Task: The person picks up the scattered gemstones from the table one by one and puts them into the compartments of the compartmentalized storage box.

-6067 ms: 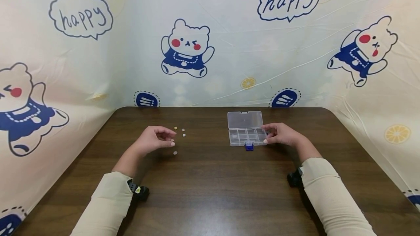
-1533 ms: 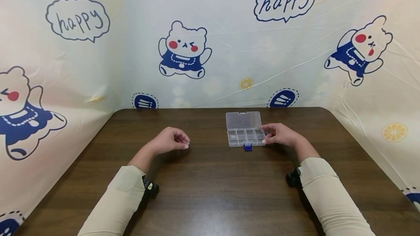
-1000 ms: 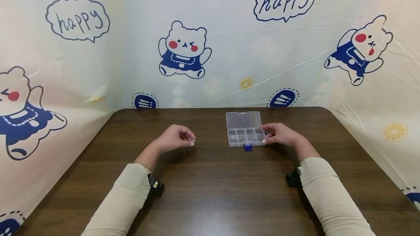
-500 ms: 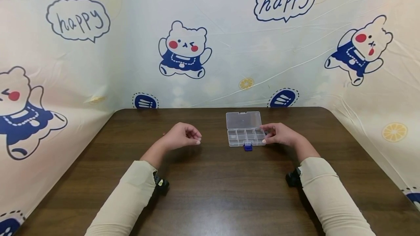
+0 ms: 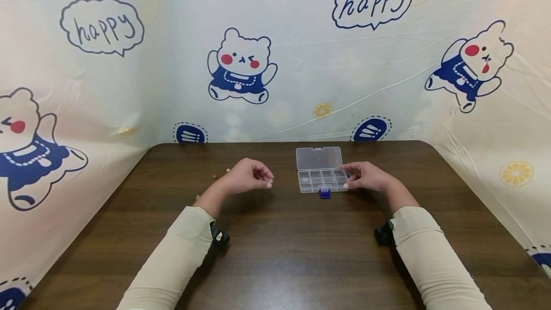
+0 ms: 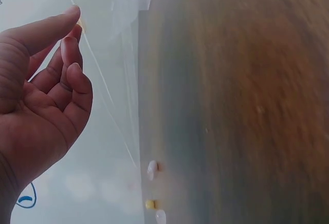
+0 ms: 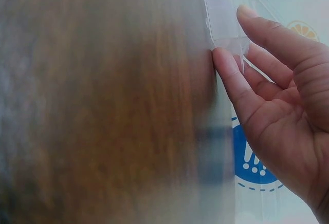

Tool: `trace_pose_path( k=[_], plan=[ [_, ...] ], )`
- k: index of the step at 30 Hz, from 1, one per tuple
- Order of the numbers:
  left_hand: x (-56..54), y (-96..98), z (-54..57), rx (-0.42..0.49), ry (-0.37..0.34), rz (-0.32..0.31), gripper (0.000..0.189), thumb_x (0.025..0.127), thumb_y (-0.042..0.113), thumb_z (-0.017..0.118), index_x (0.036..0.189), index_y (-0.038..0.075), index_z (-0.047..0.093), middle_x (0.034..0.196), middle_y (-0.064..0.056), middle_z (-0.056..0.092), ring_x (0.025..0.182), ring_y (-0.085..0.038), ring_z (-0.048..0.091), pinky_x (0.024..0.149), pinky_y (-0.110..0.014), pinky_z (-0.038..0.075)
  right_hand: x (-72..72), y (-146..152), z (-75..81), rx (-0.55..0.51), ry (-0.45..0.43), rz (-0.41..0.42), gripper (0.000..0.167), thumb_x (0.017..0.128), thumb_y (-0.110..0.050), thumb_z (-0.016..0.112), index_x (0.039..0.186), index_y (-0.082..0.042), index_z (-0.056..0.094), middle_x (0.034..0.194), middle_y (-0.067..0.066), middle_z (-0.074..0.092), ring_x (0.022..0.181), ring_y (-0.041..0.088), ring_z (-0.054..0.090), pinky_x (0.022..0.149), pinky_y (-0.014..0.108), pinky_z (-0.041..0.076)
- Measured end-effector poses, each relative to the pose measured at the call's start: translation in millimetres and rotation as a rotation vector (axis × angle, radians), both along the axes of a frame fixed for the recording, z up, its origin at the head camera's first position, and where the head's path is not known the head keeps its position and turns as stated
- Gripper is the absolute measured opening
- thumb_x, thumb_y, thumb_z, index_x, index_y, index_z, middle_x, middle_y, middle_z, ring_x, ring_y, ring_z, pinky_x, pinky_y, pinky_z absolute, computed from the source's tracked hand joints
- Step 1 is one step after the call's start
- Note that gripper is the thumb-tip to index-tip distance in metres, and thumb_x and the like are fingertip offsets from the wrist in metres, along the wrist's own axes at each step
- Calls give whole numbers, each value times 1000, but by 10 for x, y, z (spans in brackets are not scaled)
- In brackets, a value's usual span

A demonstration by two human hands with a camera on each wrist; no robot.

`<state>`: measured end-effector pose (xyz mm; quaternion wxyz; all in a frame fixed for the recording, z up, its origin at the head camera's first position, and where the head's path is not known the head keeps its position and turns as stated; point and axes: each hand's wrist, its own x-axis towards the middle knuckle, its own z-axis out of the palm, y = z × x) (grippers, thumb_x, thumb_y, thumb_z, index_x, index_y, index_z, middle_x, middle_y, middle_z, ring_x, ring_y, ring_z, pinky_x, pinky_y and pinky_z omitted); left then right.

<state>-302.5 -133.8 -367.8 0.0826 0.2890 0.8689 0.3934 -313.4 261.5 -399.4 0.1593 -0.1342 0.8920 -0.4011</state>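
Note:
My left hand (image 5: 249,176) is above the table, left of the box, thumb and forefinger together. A tiny pale pebble-like piece shows faintly at its fingertips in the head view; in the left wrist view (image 6: 46,80) the fingers hide it. A clear plastic compartment box (image 5: 322,181) lies with its lid (image 5: 318,158) flipped back and a blue latch (image 5: 325,194) at the front. My right hand (image 5: 370,176) grips the box's right end between thumb and fingers; the right wrist view shows the fingers at the box corner (image 7: 223,29).
Behind the left hand lie a reddish-brown piece (image 5: 214,176) and a yellowish piece (image 5: 228,170). One pale piece (image 5: 198,197) sits by the left wrist. Whitish pieces (image 6: 152,169) and a yellow piece (image 6: 150,204) appear in the left wrist view. A printed cloth surrounds the table (image 5: 275,252).
My left hand has moved right towards the box, bringing small pieces behind it into sight. The right hand stays at the box's right end, and the box has not visibly moved.

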Motion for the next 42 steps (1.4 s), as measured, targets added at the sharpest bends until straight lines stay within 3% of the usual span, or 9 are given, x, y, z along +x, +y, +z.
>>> trace_pose_path(
  k=[28,36,42],
  plan=[
    [-159,418,201,-12,6,-47,13,80,13,81,90,9,75,82,1,70,77,-18,62,74,-30,53,-41,34,-32,-10,-1,12,72,83,-22,80,142,0,45,121,18,59,95,25,59,89,35,51],
    [-247,557,191,-18,3,-68,11,80,9,81,89,10,75,80,0,70,76,-18,62,74,-28,53,-37,31,-34,-12,0,13,73,83,-22,80,143,0,45,122,18,59,95,24,60,90,36,51],
    [-303,683,176,-36,4,-102,14,79,6,81,92,3,74,80,-1,69,75,-16,62,72,-27,53,-30,29,-28,-5,6,14,72,83,-22,79,143,0,45,121,18,59,96,25,60,91,37,51]
  ],
)
